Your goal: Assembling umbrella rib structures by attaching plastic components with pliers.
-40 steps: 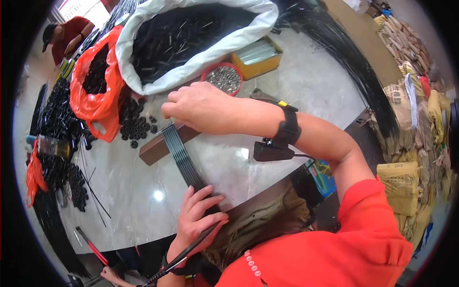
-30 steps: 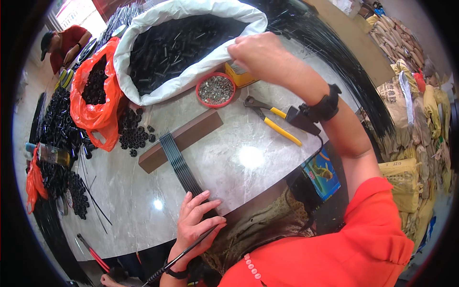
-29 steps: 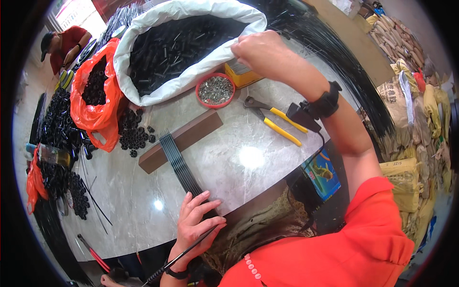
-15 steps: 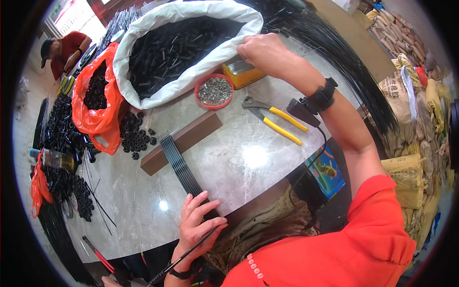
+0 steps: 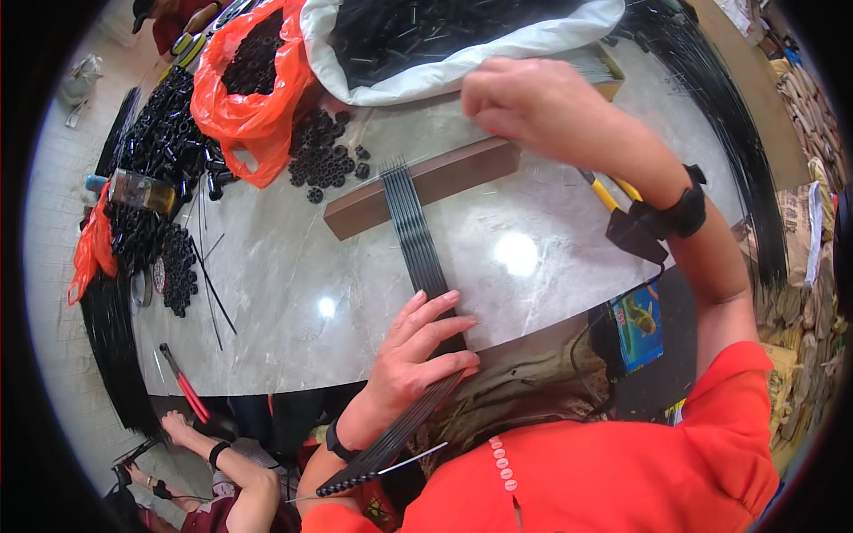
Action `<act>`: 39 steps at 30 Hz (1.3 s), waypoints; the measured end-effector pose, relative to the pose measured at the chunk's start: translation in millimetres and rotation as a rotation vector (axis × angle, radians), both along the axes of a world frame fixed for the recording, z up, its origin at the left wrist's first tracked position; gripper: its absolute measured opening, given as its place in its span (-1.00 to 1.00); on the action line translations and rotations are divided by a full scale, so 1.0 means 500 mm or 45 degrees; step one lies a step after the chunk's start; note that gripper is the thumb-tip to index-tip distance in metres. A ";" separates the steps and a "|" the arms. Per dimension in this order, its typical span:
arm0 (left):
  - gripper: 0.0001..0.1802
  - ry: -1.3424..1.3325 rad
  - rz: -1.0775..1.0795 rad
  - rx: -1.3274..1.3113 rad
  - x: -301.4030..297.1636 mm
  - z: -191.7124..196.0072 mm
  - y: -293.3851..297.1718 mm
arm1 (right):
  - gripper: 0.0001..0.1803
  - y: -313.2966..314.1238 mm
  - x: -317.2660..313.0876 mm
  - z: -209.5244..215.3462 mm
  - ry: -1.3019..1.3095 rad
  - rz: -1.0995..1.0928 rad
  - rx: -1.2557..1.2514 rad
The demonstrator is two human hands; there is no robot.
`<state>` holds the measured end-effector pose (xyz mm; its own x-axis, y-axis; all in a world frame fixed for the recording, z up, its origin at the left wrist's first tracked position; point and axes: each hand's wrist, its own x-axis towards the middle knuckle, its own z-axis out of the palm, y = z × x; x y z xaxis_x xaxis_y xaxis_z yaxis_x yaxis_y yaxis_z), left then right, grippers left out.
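Observation:
My left hand (image 5: 416, 351) is closed round a flat row of thin black rods (image 5: 414, 233), fingers lying across them. Their far tips rest on a brown rectangular block (image 5: 355, 210). The near ends of the rods, with dark beaded-looking tips, slope down past my left wrist. My right hand (image 5: 526, 105) hovers above the block's right end, in front of the white sack (image 5: 462, 73). Its fingers are curled together, and whatever they hold, if anything, is too small to make out. Yellow-handled pliers (image 5: 613, 191) lie partly hidden beneath my right forearm.
Black tubular pieces fill the white sack. Beside it stand an orange plastic bag (image 5: 244, 111) of black parts and loose black rings (image 5: 322, 155). Long black rods (image 5: 737, 133) line the table's right side. Another person's arm (image 5: 240, 471) reaches toward red-handled pliers (image 5: 188, 391) at lower left.
My right hand has come back from the yellow box toward the block, now covering the red tub's place. The whole view has shifted, and the near ends of the rods now show.

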<state>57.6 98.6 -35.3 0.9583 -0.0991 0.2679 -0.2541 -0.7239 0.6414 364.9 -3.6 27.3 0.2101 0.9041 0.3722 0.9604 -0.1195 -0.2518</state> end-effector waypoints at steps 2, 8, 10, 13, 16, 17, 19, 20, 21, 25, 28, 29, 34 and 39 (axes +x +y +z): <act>-0.83 -0.004 0.003 -0.010 0.000 0.000 0.001 | -0.90 0.023 -0.016 -0.012 0.020 0.035 -0.031; -0.90 0.007 0.007 0.006 0.001 0.004 0.001 | -0.91 0.053 -0.033 -0.048 -0.037 0.028 -0.215; -0.91 0.010 0.015 0.000 0.000 0.005 0.001 | -0.90 0.056 -0.037 -0.045 -0.033 0.025 -0.239; -0.91 0.012 0.014 -0.010 0.000 0.004 0.002 | -0.90 0.059 -0.039 -0.050 -0.007 0.010 -0.261; -0.90 0.018 0.012 -0.011 0.000 0.005 0.002 | -0.89 0.061 -0.038 -0.057 0.020 0.021 -0.244; -0.90 0.021 0.010 -0.011 0.000 0.005 0.002 | -0.89 0.062 -0.037 -0.059 0.022 0.034 -0.234; -0.89 0.017 0.009 -0.012 0.000 0.003 0.001 | -0.89 0.062 -0.036 -0.062 0.029 0.039 -0.233; -0.89 0.013 0.007 -0.013 0.000 0.003 0.002 | -0.88 0.062 -0.036 -0.063 0.034 0.044 -0.232; -0.89 0.014 0.007 -0.012 0.000 0.003 0.002 | -0.88 0.063 -0.036 -0.063 0.035 0.043 -0.231; -0.88 0.024 0.004 -0.016 -0.001 0.002 0.002 | -0.88 0.063 -0.037 -0.063 0.033 0.028 -0.237; -0.88 0.024 0.003 -0.017 -0.001 0.002 0.002 | -0.88 0.062 -0.037 -0.063 0.034 0.028 -0.233; -0.88 0.023 0.002 -0.016 0.000 0.002 0.003 | -0.88 0.061 -0.036 -0.063 0.033 0.032 -0.231; -0.87 0.025 0.004 -0.016 0.000 0.001 0.003 | -0.88 0.063 -0.037 -0.064 0.005 0.038 -0.220; -0.87 0.028 0.005 -0.012 -0.001 0.002 0.003 | -0.88 0.065 -0.038 -0.063 0.006 0.032 -0.241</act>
